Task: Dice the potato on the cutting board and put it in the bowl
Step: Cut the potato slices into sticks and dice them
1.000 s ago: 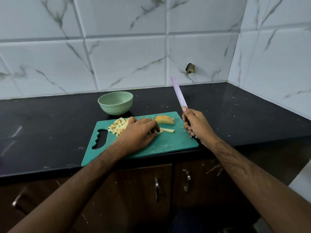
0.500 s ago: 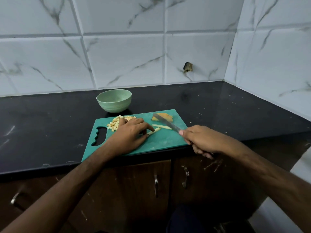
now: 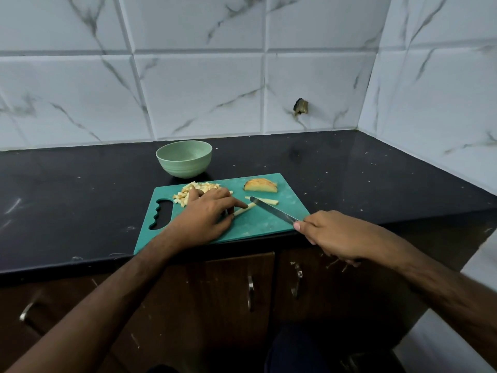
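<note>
At centre frame, the left hand (image 3: 207, 219) pins a potato strip (image 3: 244, 208) to the green cutting board (image 3: 258, 224), index finger outstretched. The right hand (image 3: 330, 235) grips the knife (image 3: 273, 210), its tip at that strip. Diced potato (image 3: 193, 192) is piled below the green bowl (image 3: 184, 158).

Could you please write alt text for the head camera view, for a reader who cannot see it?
On a green plastic cutting board, the left hand steadies a pale potato strip while the right hand angles a steel knife at it, diced potato nearby.
</note>
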Demonstrator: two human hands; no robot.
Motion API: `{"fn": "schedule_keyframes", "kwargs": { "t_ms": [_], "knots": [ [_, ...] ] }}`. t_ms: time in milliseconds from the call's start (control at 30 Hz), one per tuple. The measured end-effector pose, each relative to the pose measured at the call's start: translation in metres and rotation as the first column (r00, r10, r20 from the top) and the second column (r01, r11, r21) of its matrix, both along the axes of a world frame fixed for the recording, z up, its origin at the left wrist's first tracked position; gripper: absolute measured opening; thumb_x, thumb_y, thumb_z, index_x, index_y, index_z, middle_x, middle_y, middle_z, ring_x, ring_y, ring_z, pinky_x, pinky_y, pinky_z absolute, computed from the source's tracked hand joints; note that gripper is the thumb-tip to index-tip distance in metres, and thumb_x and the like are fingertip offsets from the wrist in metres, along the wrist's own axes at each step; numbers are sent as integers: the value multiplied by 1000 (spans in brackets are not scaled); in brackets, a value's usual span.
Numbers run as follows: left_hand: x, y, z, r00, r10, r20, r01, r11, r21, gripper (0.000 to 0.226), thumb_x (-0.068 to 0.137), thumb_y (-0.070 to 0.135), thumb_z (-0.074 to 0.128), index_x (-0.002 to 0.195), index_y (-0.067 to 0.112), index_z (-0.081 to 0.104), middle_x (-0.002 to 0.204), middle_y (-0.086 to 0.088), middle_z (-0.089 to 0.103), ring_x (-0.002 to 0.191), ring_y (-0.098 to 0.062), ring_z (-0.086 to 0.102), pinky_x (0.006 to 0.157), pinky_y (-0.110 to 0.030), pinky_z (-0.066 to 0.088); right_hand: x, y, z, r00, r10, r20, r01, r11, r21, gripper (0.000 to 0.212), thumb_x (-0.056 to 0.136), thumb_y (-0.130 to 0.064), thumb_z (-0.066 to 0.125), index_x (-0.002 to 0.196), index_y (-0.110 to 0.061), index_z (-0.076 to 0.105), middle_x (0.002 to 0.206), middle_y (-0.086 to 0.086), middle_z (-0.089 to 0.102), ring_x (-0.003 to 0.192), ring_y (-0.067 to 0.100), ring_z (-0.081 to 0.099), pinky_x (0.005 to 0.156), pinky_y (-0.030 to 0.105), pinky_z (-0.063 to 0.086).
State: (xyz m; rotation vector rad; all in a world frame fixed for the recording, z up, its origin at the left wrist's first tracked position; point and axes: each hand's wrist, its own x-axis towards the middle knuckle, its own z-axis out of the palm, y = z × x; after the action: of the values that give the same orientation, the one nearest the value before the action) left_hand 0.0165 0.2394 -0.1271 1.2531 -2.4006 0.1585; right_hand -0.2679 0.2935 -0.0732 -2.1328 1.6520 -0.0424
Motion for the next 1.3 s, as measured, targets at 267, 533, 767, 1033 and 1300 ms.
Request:
{"fn": "schedule_keyframes", "kwargs": {
  "t_ms": [267,533,767,1033,1300],
  "knots": [
    [0,0,-1,1000,9,-15,-8,999,50,44,91,38,38,127,35,63,99,19,47,104,-1,47,83,-37,25,12,0,-11,999,-23,-40,21,999,-34,48,108,-52,30,89,-15,53,71,8,63,42,17,58,51,33,56],
    [0,1,2,1000,11,-10,-11,998,56,42,92,36,41,128,35,63,100,19,46,106,0,44,84,-36,22,12,-2,-4,999,-9,-40,4,993,-120,51,107,-55,30,85,-17,56,81,1,60,71,17,60,69,37,49],
    [0,0,1,1000,12,-19,-11,999,49,42,92,36,42,128,35,63,101,19,47,105,1,44,82,-36,20,12,7,-3,998,-11,-61,11,1000,-1,45,108,-52,29,89,-17,50,74,8,62,37,12,55,48,29,54],
    [0,2,2,1000,11,-26,-9,998,62,41,92,37,42,128,35,63,101,19,47,107,-1,46,83,-35,20,0,12,27,997,-13,-74,21,995,103,47,108,-50,31,84,-14,48,68,10,56,32,13,46,37,22,43],
    [0,2,3,1000,0,-22,1,998,55,39,95,33,47,130,34,63,101,19,46,105,0,43,85,-35,19,13,5,15,1000,21,-11,-21,999,39,49,109,-50,27,85,-14,50,69,9,59,35,13,48,45,28,49]
  ]
}}
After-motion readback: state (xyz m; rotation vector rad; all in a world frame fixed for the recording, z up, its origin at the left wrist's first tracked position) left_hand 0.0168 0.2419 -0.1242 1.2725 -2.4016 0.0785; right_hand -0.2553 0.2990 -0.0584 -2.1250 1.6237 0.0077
